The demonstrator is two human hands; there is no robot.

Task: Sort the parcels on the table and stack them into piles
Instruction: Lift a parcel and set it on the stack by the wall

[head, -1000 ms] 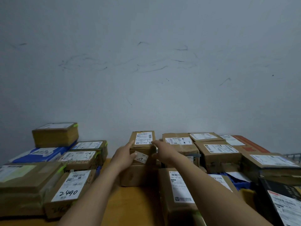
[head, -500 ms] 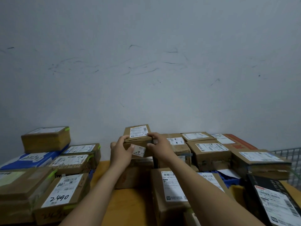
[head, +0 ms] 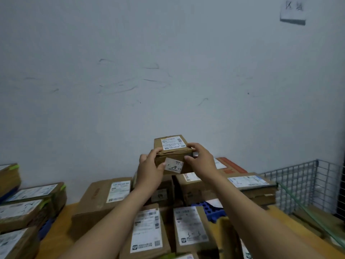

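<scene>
Parcel (head: 172, 153): small brown cardboard box, held up above the far parcels in mid-scene.
Left hand (head: 151, 170): arm outstretched, fingers clasping the box's left side.
Right hand (head: 200, 161): arm outstretched, gripping its right edge.
Labels: white shipping label on top, small handwritten sticker in front; writing unreadable.

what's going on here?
A person is sorting parcels. Both hands, left hand and right hand, grip a small box by its sides and hold it up in front of the wall, above the other parcels. Labelled cardboard parcels crowd the table below, some in low stacks at the left. A wire basket stands at the right. Where the box is headed is not clear.
</scene>
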